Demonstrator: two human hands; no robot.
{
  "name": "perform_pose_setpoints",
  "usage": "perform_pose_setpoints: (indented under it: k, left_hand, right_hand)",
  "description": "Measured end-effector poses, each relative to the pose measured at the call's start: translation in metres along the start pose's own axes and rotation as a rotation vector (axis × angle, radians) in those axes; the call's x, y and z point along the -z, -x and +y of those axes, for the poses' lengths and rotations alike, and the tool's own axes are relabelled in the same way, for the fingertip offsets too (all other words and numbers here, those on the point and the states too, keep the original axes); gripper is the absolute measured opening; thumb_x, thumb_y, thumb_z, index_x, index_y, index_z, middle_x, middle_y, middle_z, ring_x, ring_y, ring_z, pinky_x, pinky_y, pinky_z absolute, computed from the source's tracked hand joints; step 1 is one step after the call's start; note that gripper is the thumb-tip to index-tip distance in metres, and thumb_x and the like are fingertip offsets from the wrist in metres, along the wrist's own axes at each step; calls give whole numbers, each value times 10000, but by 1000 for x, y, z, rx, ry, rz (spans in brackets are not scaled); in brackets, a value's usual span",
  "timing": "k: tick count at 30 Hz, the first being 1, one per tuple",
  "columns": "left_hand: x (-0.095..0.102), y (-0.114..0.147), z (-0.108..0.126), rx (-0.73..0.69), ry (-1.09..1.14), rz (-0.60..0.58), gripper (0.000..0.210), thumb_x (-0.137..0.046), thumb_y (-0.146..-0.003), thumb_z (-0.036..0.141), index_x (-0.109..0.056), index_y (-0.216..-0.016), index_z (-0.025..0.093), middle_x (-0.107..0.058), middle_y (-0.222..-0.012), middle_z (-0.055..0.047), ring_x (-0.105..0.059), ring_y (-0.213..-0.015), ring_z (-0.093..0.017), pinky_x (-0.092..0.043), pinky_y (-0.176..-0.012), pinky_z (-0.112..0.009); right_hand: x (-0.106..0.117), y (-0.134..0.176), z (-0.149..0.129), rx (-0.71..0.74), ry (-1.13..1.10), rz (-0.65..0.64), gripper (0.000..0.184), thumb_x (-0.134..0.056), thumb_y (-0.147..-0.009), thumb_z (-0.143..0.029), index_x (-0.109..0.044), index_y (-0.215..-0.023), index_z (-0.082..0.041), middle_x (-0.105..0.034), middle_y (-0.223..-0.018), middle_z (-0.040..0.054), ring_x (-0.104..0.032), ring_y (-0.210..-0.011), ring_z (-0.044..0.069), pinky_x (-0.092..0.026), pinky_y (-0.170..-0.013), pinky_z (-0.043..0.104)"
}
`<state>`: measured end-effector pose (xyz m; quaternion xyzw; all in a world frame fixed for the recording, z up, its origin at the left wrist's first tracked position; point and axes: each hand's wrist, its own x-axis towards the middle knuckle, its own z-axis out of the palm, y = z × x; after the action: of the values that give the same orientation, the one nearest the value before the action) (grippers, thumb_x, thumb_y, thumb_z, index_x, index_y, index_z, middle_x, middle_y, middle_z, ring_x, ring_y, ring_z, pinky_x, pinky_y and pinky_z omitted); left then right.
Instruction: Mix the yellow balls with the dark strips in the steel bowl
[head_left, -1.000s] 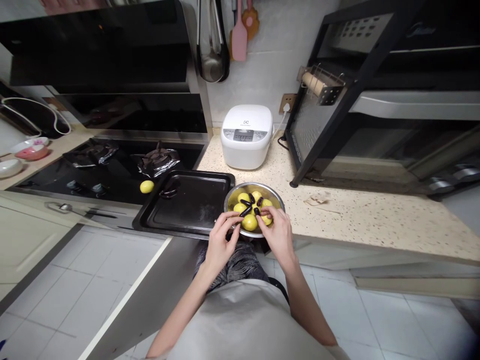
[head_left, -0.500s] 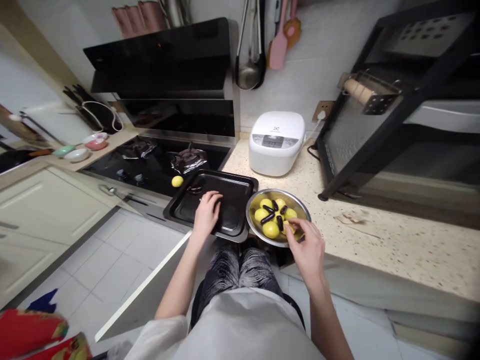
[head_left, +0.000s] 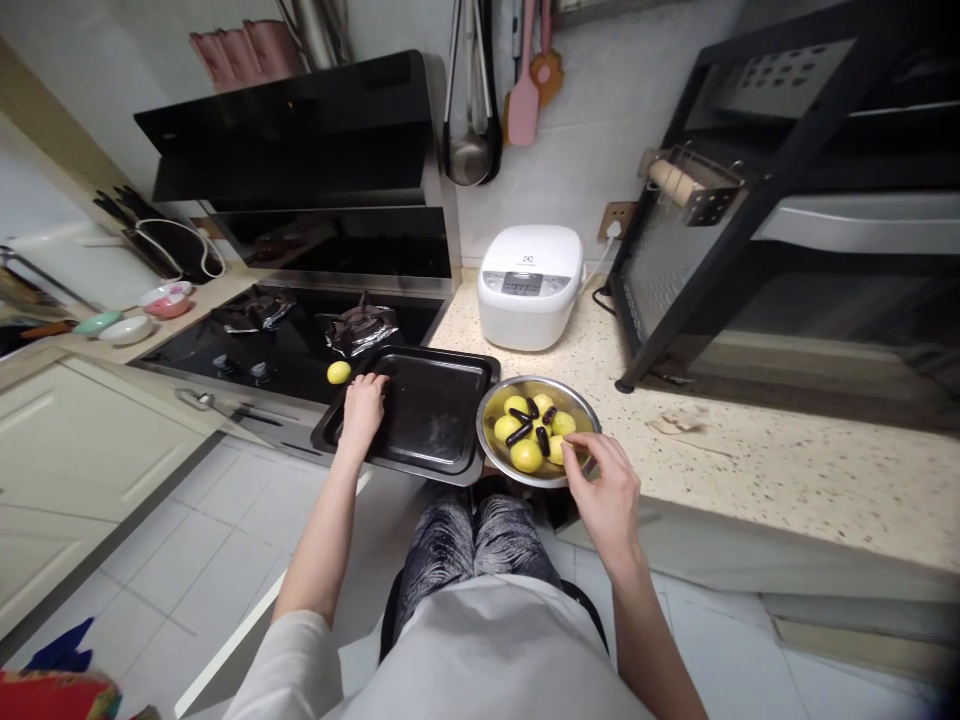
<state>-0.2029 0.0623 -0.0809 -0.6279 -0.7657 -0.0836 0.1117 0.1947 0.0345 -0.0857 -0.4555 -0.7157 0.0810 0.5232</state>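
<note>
My left hand (head_left: 363, 412) reaches over the left part of a black baking tray (head_left: 442, 462), fingers bent down. The hand covers the spot where dark pieces lay, so what the fingers hold cannot be made out. My right hand (head_left: 606, 487) is at the right rim of a steel bowl (head_left: 487, 440), thumb and forefinger pinched on a lemon (head_left: 556, 449). Several other lemons fill the bowl, with slim dark purple grape-like pieces (head_left: 518, 433) lying on top. One lone lemon (head_left: 338, 372) sits on the hob's front edge, left of the tray.
A white rice cooker (head_left: 531, 300) stands behind the bowl. To the right is a black rack (head_left: 675, 290) holding an oven. The gas hob (head_left: 300, 335) lies behind and left of the tray. Small bowls (head_left: 127, 330) stand at the far left. Below, a cabinet door (head_left: 240, 640) hangs open.
My left hand has moved left across the tray, onto the dark pieces at its left side. My right hand keeps its place at the bowl. The view has shifted slightly.
</note>
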Motion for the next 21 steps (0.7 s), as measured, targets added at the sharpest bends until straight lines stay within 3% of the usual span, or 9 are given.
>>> perform_pose_setpoints:
  k: [5,10,15,21]
  left_hand:
    - [7,6,14,-65,199,72,200,-528,-922,102,-691,-998,189,-700,-1033,-130,-660,-1034,-324,-539,-932,-468]
    - [28,41,82,-209,750,262,98,-585,-989,214,-661,-1051,212,-683,-1016,-62,-678,-942,-213,-583,-851,-338]
    - [46,82,160,-279,1137,192,47,-653,-990,236,-659,-1027,208,-674,-998,-46,-685,-916,-162,-601,-803,-257]
    - [45,102,199,-306,1349,113,52,-681,-975,213,-670,-1026,208,-677,-1014,-52,-698,-938,-159,-624,-810,-249]
  right_hand:
    - [3,-1,-3,5,4,30,94,-604,-996,-194,-673,-938,-223,-730,-898,40,-672,-853,212,-523,-803,351]
    - [3,-2,-8,4,-39,43,106,-603,-996,-179,-681,-943,-228,-740,-901,46,-686,-862,216,-545,-806,363]
    - [2,-1,-19,50,-155,-70,85,-639,-986,-183,-698,-994,-243,-769,-966,51,-709,-926,224,-573,-853,381]
    - [1,2,-24,87,-241,-179,114,-647,-982,-190,-705,-1054,-257,-770,-991,40,-721,-946,218,-590,-869,374]
